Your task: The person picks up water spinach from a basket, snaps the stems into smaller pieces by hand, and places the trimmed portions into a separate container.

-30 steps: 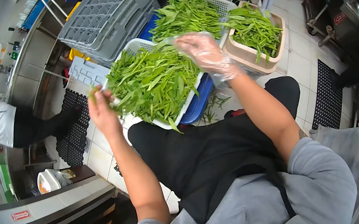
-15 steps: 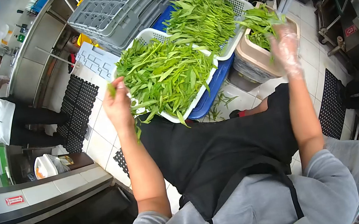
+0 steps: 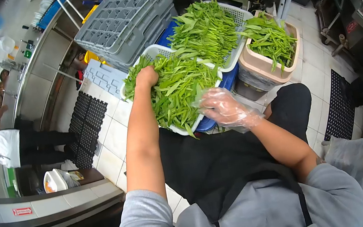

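Note:
My left hand [image 3: 146,76] is bare and reaches into the leafy greens [image 3: 177,85] heaped in the near white basket; its fingers are curled down and hidden among the leaves. My right hand [image 3: 222,106], in a clear plastic glove, is at the right edge of that basket with its fingers curled, and whether it holds anything is hard to make out. Behind lies a second basket [image 3: 239,16] with greens lined up, stems toward me. To the right, more greens [image 3: 272,42] fill a beige bin [image 3: 295,50].
Grey glass racks [image 3: 121,20] are stacked behind the near basket. A co-worker [image 3: 1,142] in a white top stands at the sink counter on the left. Black mats [image 3: 87,119] lie on the tiled floor. A plastic-covered surface [image 3: 360,161] is at the lower right.
My left hand has moved right and forward into the near basket's greens. My right hand has come from the beige bin back to the basket's right edge.

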The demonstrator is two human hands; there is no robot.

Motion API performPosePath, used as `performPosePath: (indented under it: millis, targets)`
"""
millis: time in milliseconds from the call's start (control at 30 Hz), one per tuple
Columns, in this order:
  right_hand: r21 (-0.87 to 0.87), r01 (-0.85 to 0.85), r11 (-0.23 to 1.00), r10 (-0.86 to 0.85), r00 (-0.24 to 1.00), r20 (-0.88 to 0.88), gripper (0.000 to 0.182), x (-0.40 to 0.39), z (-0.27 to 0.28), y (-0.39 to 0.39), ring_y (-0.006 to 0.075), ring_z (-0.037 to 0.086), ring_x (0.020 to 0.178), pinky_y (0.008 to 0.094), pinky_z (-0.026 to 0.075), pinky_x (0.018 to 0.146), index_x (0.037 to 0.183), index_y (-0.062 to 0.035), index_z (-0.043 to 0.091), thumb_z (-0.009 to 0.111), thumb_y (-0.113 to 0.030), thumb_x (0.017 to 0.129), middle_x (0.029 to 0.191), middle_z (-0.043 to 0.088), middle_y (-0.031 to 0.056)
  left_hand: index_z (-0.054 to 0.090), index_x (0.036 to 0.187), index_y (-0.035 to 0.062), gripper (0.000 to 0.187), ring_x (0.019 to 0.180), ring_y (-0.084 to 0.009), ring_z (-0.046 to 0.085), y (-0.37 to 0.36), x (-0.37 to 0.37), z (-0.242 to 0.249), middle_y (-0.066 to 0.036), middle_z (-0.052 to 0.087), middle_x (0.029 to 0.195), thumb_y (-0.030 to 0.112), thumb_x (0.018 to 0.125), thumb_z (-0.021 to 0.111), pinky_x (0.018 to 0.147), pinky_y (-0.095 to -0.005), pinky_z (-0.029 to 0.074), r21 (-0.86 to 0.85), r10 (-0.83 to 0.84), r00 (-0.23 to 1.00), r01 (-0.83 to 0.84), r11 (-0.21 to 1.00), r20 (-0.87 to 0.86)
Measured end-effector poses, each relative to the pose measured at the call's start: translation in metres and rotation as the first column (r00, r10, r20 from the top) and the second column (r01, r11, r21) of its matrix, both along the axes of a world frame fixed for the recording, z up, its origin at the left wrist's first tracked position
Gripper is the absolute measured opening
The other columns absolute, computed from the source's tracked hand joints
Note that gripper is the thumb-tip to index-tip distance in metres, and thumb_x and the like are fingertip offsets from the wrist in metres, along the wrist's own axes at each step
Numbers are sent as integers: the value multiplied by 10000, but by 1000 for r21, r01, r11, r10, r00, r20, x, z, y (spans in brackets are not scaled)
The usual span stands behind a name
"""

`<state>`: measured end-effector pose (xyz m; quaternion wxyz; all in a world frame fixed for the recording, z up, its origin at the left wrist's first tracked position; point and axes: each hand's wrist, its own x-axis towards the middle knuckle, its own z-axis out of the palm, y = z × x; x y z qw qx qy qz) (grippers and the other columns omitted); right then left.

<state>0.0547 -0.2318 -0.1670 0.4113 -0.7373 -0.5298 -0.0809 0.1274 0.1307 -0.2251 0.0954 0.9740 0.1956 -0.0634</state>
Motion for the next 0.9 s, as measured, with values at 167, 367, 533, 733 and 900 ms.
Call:
performPosePath:
  millis: [167,367,533,733,900]
  targets:
    - [-120,83,989,-99,986,-137,191,15,-6,-69,385,678,981,474,520,922,933,5,732,671,-170,888,948,720,173,743,1192,42,388,1141,-414,673,10,19,22,-260,710,1189,303,918,661,991,-478,531,-101,-72,997,69,992,-28]
    - [-143,121,982,-152,961,-232,213,18,15,-78,403,679,1003,479,523,912,946,16,738,680,-178,880,990,728,208,719,1139,26,286,773,-167,608,15,-6,106,-76,757,946,268,995,669,733,-329,483,-618,163,864,197,761,476]
    - [-85,129,988,-136,988,-75,263,47,50,-34,395,680,1029,478,524,929,1041,4,736,675,-229,934,1066,737,194,693,1150,55,224,605,-31,385,-17,-37,181,14,732,869,230,1015,654,559,-215,308,-794,155,898,270,544,412]
    - [164,287,944,-329,864,380,294,75,125,43,366,655,1098,482,516,956,1157,-15,690,651,-197,930,1143,698,206,728,1047,27,218,771,-139,608,-77,-67,193,-39,725,839,224,985,661,748,-335,498,-416,-203,915,345,841,348]
    - [-198,93,976,-11,923,383,107,105,99,52,368,699,824,479,560,787,882,-70,695,638,-107,799,826,692,159,737,1078,58,248,927,-426,692,-110,-91,180,-234,729,958,256,960,646,854,-489,533,-328,-170,918,294,898,359]
